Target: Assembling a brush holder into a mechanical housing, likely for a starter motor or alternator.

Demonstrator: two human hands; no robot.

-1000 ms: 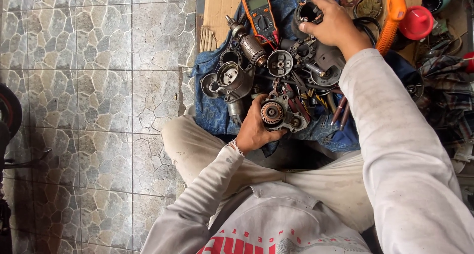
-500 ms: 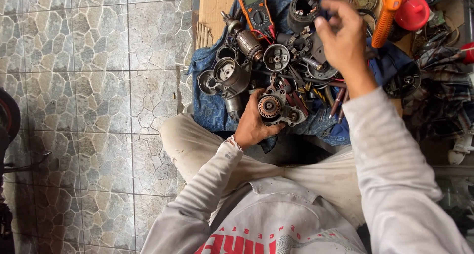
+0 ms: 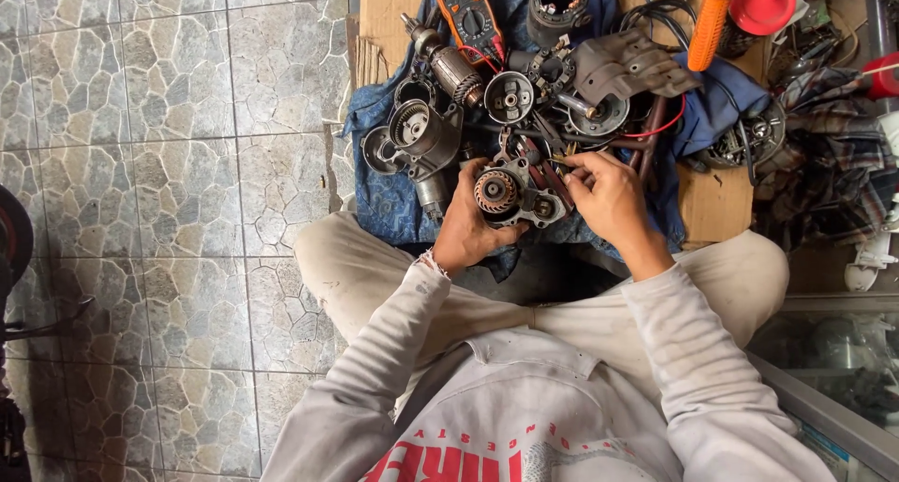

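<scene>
My left hand (image 3: 470,222) grips a grey metal gear housing (image 3: 513,197) with a round toothed gear showing on its face, held just above the blue cloth (image 3: 389,196). My right hand (image 3: 607,197) is at the housing's right side, fingertips pinched on a small thin part against it. Around them lie dismantled power-tool parts: a grey motor casing (image 3: 423,135), an armature with copper windings (image 3: 451,68), a round bearing plate (image 3: 510,98) and a black stator ring (image 3: 557,4).
An orange multimeter (image 3: 466,6) lies at the top. An orange handle (image 3: 710,21) and a red cap (image 3: 760,2) sit top right, beside checked cloth (image 3: 833,154). Cardboard (image 3: 716,201) underlies the cloth. Stone-pattern floor tiles (image 3: 159,163) spread left. A glass cabinet (image 3: 833,370) stands right.
My right hand left the black stator ring at the top and came down to the gear housing. The left hand kept holding the housing. The camera view moved closer.
</scene>
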